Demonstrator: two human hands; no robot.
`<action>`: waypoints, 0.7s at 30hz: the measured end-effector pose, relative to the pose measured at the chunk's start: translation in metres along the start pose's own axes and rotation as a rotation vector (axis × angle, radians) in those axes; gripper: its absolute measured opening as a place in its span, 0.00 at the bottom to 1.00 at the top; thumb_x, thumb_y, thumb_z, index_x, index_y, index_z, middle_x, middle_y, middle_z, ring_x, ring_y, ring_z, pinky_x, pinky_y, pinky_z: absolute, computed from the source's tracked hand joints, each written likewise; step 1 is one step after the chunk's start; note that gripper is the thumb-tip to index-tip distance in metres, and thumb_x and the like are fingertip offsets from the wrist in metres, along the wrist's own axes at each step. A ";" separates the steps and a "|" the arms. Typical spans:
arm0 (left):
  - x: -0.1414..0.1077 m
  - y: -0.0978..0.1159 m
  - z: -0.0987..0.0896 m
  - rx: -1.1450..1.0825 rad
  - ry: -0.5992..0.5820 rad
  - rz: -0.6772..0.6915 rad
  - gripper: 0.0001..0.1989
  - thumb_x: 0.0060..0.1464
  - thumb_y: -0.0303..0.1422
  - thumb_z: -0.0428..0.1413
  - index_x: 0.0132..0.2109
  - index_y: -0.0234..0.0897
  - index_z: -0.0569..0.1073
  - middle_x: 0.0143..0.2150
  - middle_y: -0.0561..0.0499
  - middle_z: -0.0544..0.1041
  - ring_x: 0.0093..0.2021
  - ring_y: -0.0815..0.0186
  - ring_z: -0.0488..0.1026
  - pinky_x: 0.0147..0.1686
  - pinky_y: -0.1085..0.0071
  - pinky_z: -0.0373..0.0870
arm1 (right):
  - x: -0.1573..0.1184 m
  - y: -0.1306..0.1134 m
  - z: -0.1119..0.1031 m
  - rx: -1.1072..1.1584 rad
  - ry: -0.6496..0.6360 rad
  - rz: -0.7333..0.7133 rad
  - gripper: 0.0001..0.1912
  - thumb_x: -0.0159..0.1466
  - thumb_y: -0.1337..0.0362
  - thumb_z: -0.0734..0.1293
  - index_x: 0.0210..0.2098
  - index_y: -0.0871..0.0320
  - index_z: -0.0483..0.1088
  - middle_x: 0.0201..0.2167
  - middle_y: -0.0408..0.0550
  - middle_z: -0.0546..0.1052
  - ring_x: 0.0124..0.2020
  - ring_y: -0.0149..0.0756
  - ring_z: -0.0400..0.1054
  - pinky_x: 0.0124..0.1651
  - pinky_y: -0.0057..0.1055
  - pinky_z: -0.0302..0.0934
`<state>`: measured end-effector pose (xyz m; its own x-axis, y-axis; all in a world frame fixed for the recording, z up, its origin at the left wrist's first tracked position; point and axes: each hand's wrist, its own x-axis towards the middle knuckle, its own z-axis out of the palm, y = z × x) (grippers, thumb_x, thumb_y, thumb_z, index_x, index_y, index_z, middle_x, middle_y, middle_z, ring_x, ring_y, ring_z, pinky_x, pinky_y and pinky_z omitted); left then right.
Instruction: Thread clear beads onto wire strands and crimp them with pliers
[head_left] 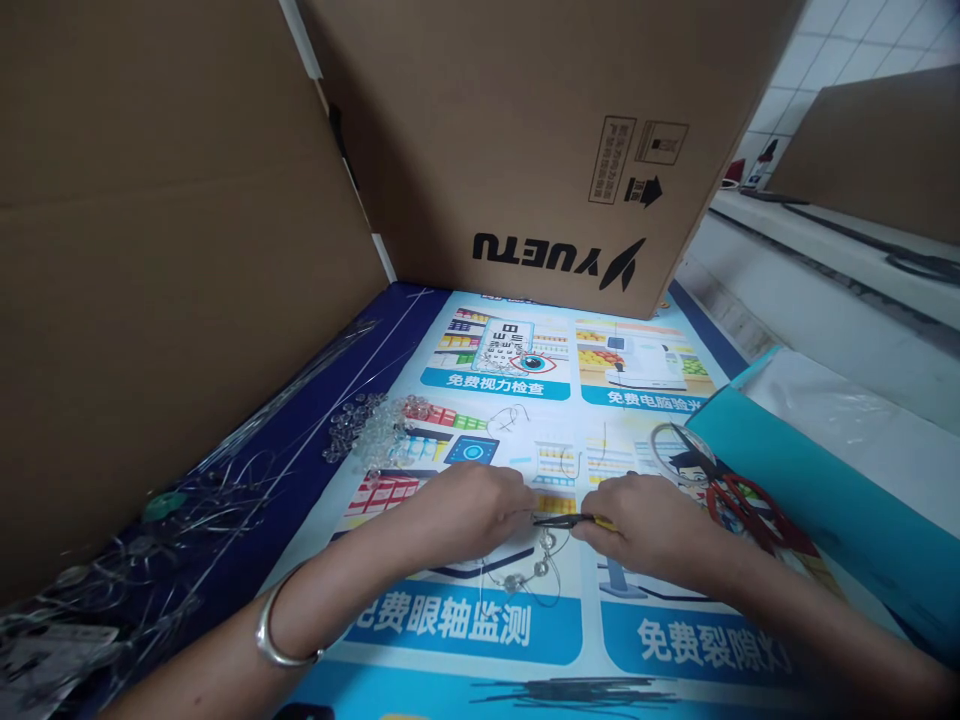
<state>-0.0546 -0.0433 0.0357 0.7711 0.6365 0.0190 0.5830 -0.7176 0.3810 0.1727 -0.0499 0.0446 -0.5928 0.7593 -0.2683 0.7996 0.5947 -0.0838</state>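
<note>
In the head view my right hand (649, 515) is closed around a pair of pliers (564, 521) with yellow handles and dark, slim jaws. The jaws point left, their tips close to the fingertips of my left hand (480, 508). That hand is pinched on the end of a wire strung with several clear round beads (541, 568). The beaded wire hangs in a loose curve just below both hands, over the printed sheet. What lies exactly between the jaws is too small to make out.
Loose clear beads (382, 432) lie in a heap beyond my left forearm. Red-handled scissors (739, 495) rest at right, beside a teal box (825, 480). Dark wire pieces (577, 690) lie in front. Tangled clear strands (172, 540) fill the left edge. Cardboard walls (525, 130) stand behind.
</note>
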 end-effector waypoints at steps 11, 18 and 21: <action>0.001 -0.008 0.002 -0.053 -0.036 -0.103 0.12 0.59 0.29 0.43 0.46 0.40 0.68 0.41 0.48 0.74 0.38 0.64 0.71 0.35 0.71 0.65 | -0.001 0.001 0.000 0.054 -0.010 0.006 0.22 0.64 0.50 0.51 0.32 0.55 0.71 0.30 0.49 0.75 0.31 0.38 0.67 0.27 0.29 0.45; 0.001 -0.009 0.002 -0.062 -0.042 -0.108 0.12 0.59 0.30 0.42 0.45 0.40 0.67 0.40 0.49 0.74 0.37 0.64 0.71 0.34 0.71 0.65 | -0.006 0.002 -0.001 0.064 0.031 0.005 0.21 0.64 0.51 0.52 0.31 0.56 0.70 0.30 0.49 0.73 0.33 0.39 0.66 0.30 0.30 0.48; 0.001 -0.008 0.001 -0.042 -0.048 -0.113 0.11 0.59 0.30 0.42 0.44 0.40 0.67 0.39 0.49 0.74 0.37 0.64 0.71 0.34 0.71 0.65 | -0.010 0.007 -0.004 0.074 0.044 -0.011 0.19 0.64 0.52 0.53 0.33 0.57 0.69 0.31 0.49 0.73 0.34 0.39 0.65 0.32 0.30 0.49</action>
<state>-0.0580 -0.0371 0.0320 0.7133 0.6974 -0.0701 0.6560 -0.6291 0.4169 0.1842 -0.0523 0.0504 -0.6037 0.7649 -0.2247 0.7972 0.5828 -0.1575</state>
